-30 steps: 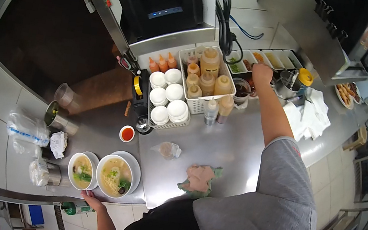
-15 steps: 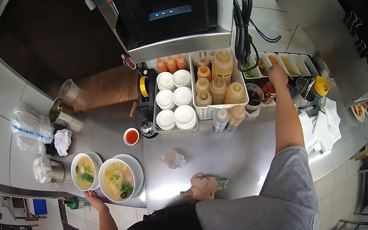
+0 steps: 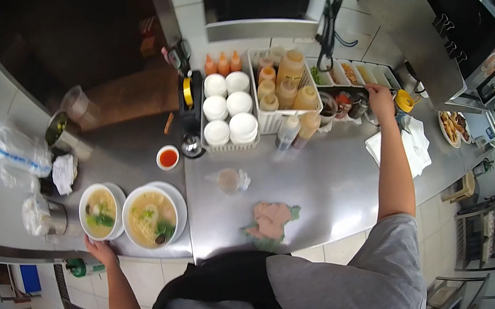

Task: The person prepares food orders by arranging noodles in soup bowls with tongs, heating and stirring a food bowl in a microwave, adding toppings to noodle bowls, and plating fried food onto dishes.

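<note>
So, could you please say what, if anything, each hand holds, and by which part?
The left hand is at the near edge of the smaller soup bowl; the right hand is by the topping containers. Whether either grips is unclear.

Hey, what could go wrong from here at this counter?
Your left hand is right by the smaller soup bowl, near the edge of the counter: a nudge might spill broth. Your right hand reaches close to the yellow-topped container and could knock it.

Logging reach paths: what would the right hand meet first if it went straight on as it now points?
Likely the food trays, just past the right hand; depth is unclear.
</note>
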A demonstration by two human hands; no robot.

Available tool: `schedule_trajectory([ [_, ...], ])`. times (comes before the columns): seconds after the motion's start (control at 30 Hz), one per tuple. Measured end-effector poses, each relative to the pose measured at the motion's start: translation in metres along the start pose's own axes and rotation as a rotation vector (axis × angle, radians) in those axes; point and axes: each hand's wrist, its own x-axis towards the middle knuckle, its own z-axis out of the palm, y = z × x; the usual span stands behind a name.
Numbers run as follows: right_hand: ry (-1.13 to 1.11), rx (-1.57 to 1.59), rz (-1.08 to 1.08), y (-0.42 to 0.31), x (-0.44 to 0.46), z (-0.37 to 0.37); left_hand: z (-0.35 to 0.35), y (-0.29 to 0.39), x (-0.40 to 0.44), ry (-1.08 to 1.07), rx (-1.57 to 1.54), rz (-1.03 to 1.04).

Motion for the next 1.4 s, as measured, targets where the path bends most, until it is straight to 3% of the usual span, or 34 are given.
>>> schedule_trajectory([
  [0.1,-0.076,-0.002,-0.075,-0.024,-0.041,-0.033,-0.005,-0.012,0.019,0.031,0.639,0.395],
  [0.2,-0.172,0.013,-0.185,-0.059,-0.088,-0.068,0.007,0.014,0.008,0.012,0.602,0.407],
  [0.4,-0.416,0.173,-0.039,-0.191,-0.198,-0.088,0.007,0.020,0.008,-0.008,0.601,0.506],
  [0.6,-0.558,0.103,-0.427,-0.298,-0.312,0.014,0.006,0.023,0.009,-0.032,0.600,0.468],
  [0.67,-0.290,-0.013,-0.836,-0.310,-0.334,0.046,0.005,0.023,0.009,-0.044,0.595,0.449],
  [0.73,-0.219,0.015,-0.837,-0.312,-0.326,0.045,0.004,0.021,0.010,-0.050,0.611,0.474],
  [0.77,-0.147,0.044,-0.836,-0.313,-0.320,0.041,0.003,0.020,0.010,-0.050,0.611,0.474],
  [0.93,-0.225,0.562,-0.338,-0.260,-0.257,-0.010,0.004,0.016,0.009,-0.027,0.658,0.493],
  [1.07,-0.098,0.555,-0.082,-0.158,-0.192,-0.040,0.005,0.010,0.009,0.029,0.710,0.473],
  [1.13,-0.003,0.396,-0.054,-0.104,-0.152,-0.042,0.003,0.009,0.009,0.131,0.870,0.445],
  [1.2,0.065,0.185,-0.061,-0.055,-0.109,-0.029,0.001,0.005,0.007,0.297,1.072,0.267],
  [1.27,0.096,-0.095,-0.047,-0.031,-0.071,-0.012,0.002,-0.001,0.002,0.379,1.082,0.063],
  [1.3,0.121,-0.190,-0.018,-0.040,-0.063,-0.004,0.001,-0.008,0.002,0.391,1.070,0.075],
  [1.4,0.142,-0.470,-0.195,-0.027,-0.013,0.037,-0.009,-0.034,0.002,0.352,1.083,0.065],
])
